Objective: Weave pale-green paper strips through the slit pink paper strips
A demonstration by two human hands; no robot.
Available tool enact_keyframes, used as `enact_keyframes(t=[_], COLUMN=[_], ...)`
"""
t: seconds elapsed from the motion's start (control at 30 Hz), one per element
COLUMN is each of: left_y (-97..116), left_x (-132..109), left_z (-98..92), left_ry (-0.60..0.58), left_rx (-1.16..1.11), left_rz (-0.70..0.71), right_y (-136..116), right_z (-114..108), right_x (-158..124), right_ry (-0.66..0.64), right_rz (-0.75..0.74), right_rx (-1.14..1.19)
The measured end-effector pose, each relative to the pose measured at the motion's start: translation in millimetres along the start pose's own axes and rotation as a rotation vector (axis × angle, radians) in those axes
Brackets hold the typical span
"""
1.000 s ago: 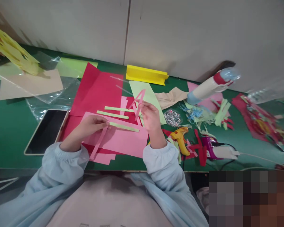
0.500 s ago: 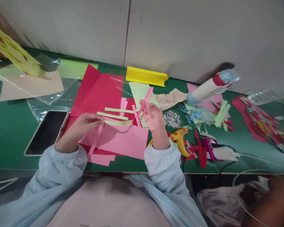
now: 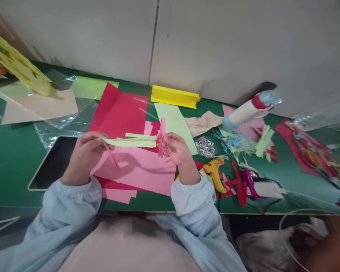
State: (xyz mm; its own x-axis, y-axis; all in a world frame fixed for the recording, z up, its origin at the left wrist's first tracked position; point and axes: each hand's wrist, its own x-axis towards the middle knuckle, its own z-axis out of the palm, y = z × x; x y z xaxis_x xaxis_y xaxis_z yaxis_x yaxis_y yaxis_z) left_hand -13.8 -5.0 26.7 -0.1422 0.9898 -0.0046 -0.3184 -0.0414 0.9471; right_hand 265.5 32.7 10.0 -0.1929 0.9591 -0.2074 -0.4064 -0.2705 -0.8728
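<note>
Left hand (image 3: 87, 153): fingers are clamping green strip (image 3: 130, 142) and narrow pink strip (image 3: 111, 156). Right hand (image 3: 177, 149): fingers are pinching folded pink strip (image 3: 162, 139). All are hovering above pink sheet (image 3: 147, 177) and red sheet (image 3: 123, 109).

The glue gun (image 3: 215, 174) lies on the table (image 3: 8, 166). Left of it come the right hand (image 3: 177, 151), a strip (image 3: 133, 142) above a sheet (image 3: 143, 170), the left hand (image 3: 86, 155) and, farthest, the phone (image 3: 53, 162). Behind the gun, slightly left, are the beads (image 3: 205, 146); behind and right, the bottle (image 3: 240, 114). Right of the gun is the adapter (image 3: 248, 182). The wall (image 3: 215, 45) rises well behind the gun.
</note>
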Motion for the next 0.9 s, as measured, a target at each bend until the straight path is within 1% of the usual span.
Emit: enact_keyframes(t=[0.1, 0.37, 0.53, 0.67, 0.9], left_y=[1, -3, -4, -4, -9], left_x=[1, 2, 2, 3, 6], left_z=[0.7, 0.6, 2.3, 3.2, 0.0], left_ry=[0.024, 0.08, 0.108, 0.12, 0.121], left_rx=[0.0, 0.029, 0.035, 0.056, 0.071], left_rz=[0.012, 0.0, -0.041, -0.039, -0.024], right_y=[0, 1, 3, 6, 6], right_z=[5, 9, 9, 8, 8], right_x=[-4, -10, -10, -10, -10], right_ry=[-0.032, -0.181, -0.2, -0.221, -0.219], right_rz=[0.05, 0.085, 0.094, 0.071, 0.085], right_rx=[0.025, 0.069, 0.119, 0.135, 0.19])
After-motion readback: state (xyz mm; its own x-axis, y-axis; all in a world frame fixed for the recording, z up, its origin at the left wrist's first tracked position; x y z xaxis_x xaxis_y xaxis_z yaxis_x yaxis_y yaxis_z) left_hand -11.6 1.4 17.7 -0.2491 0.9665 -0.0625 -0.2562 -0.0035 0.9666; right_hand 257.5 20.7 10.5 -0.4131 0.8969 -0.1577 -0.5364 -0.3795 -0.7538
